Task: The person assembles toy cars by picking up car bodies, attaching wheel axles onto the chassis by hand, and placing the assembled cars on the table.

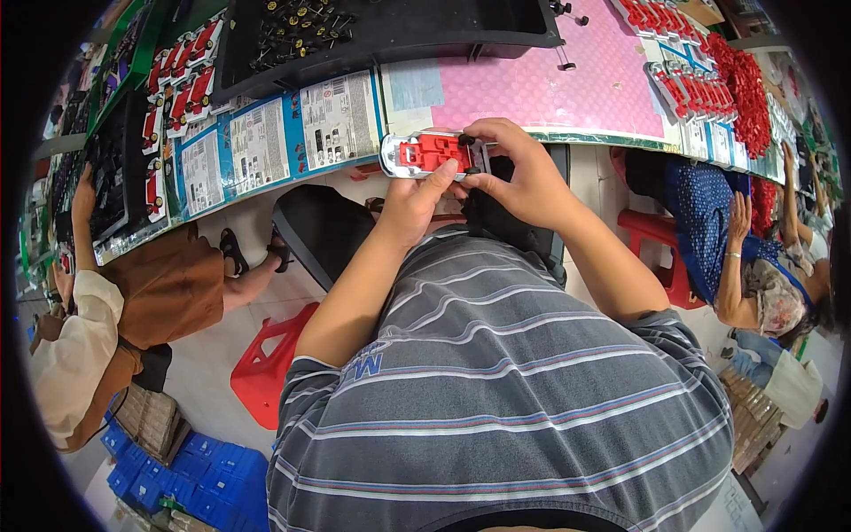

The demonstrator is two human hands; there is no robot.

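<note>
A toy car body (427, 152) lies upside down in my hands at the table's near edge, its red underside up and its silver-white shell around it. My left hand (413, 202) is closed on the near side of the body, thumb on the red part. At the car's right end, a black wheel axle (472, 169) sits across the underside. My right hand (525, 182) is curled around that end, thumb and forefinger at the two wheels. Whether the axle is seated cannot be seen.
A black tray (443, 43) with many wheel axles stands ahead. Loose axles (567, 66) lie on the pink mat (550, 97). Rows of cars (186, 97) are left, more (696, 93) right beside red parts (743, 93). People work on both sides. A red stool (266, 368) stands left.
</note>
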